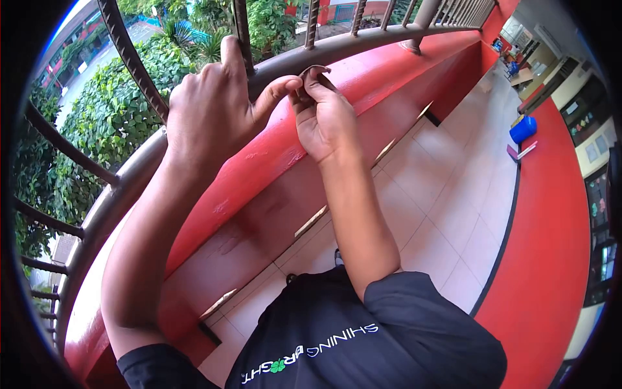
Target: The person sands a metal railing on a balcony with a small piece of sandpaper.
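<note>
My left hand [210, 107] is raised at the metal railing [285, 65], its back toward me. One finger points up, the thumb stretches sideways, and the other fingers look bent and are partly hidden. That thumb's tip meets the fingertips of my right hand [326, 120], palm partly visible. Between my right thumb and fingers is a thin, curved brown piece [315, 70], too small to identify surely. Both hands are above the red ledge [278, 139], close to the rail.
Upright bars [133, 58] rise from the railing, with green bushes [107, 107] beyond. A tiled walkway [427, 188] runs behind the red wall. On the right, a blue container [523, 129] and a small pinkish item [514, 153] rest by another red ledge [551, 220].
</note>
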The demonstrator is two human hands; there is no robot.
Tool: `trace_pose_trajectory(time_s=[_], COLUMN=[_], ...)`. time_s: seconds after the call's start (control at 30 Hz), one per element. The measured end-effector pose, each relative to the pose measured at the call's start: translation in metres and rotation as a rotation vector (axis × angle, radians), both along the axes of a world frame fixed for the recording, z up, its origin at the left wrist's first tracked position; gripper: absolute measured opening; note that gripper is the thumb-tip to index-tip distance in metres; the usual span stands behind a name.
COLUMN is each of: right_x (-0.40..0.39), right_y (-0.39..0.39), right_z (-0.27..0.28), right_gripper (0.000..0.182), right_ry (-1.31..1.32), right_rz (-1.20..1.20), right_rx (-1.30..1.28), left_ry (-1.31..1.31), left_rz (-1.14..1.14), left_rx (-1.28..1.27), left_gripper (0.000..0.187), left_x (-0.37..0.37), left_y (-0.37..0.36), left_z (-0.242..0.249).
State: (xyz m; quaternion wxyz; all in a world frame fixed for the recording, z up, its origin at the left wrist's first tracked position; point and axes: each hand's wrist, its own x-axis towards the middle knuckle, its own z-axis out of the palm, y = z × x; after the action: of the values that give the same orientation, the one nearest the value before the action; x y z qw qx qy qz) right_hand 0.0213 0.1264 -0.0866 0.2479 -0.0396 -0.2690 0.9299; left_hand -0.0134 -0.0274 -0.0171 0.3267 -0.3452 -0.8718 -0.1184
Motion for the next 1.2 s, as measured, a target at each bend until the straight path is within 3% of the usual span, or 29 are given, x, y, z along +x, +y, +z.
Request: trace_pose_trajectory(time_s=[0.2,0.33,0.4,0.53,0.6,0.67,0.77,0.87,0.97,1.07,1.1,1.13,1.2], right_x=[-0.045,-0.039,-0.043,-0.043,-0.058,-0.065,-0.082,-0.051,-0.039,-0.059,-0.061,-0.08,-0.069], right_y=[0.025,0.015,0.004,-0.01,0.021,0.042,0.093,0.004,0.008,0.026,0.034,0.078,0.071], right_z=[0.015,0.034,0.026,0.037,0.029,0.038,0.021,0.021,0.043,0.024,0.026,-0.004,0.039], right_gripper=[0.02,0.024,0.028,0.039,0.046,0.05,0.046,0.041,0.044,0.045,0.046,0.045,0.047], right_ry=[-0.048,-0.214,-0.071,-0.083,-0.116,-0.084,-0.082,-0.211,-0.229,-0.18,-0.207,-0.029,-0.111], right_rz=[0.015,0.023,-0.149,-0.203,-0.193,-0.256,-0.128,-0.167,-0.006,-0.154,-0.334,-0.238,-0.229], right_rx=[-0.258,-0.139,-0.149,-0.151,-0.089,-0.19,-0.127,-0.151,-0.108,-0.128,-0.07,-0.027,-0.113], left_ry=[0.014,0.042,0.051,0.111,0.128,0.125,0.099,0.127,0.105,0.094,0.082,0.086,0.097], left_rz=[-0.031,-0.036,-0.051,-0.085,-0.083,-0.073,-0.068,-0.047,-0.028,-0.041,-0.055,-0.055,-0.068], left_rx=[-0.036,-0.022,-0.012,0.024,0.008,0.001,-0.007,-0.009,-0.027,-0.035,-0.024,-0.025,-0.042], left_gripper=[0.083,0.082,0.082,0.084,0.085,0.087,0.089,0.091,0.092,0.091,0.091,0.091,0.089], left_x=[0.004,0.005,0.005,0.003,0.003,0.003,0.001,-0.001,-0.001,0.003,0.004,0.006,0.004], left_y=[-0.002,-0.002,-0.004,-0.006,-0.005,-0.005,-0.001,0.0,0.001,-0.002,-0.003,-0.004,-0.005], left_z=[0.0,0.0,-0.001,-0.006,-0.007,-0.006,-0.009,-0.01,-0.009,-0.008,-0.007,-0.008,-0.008])
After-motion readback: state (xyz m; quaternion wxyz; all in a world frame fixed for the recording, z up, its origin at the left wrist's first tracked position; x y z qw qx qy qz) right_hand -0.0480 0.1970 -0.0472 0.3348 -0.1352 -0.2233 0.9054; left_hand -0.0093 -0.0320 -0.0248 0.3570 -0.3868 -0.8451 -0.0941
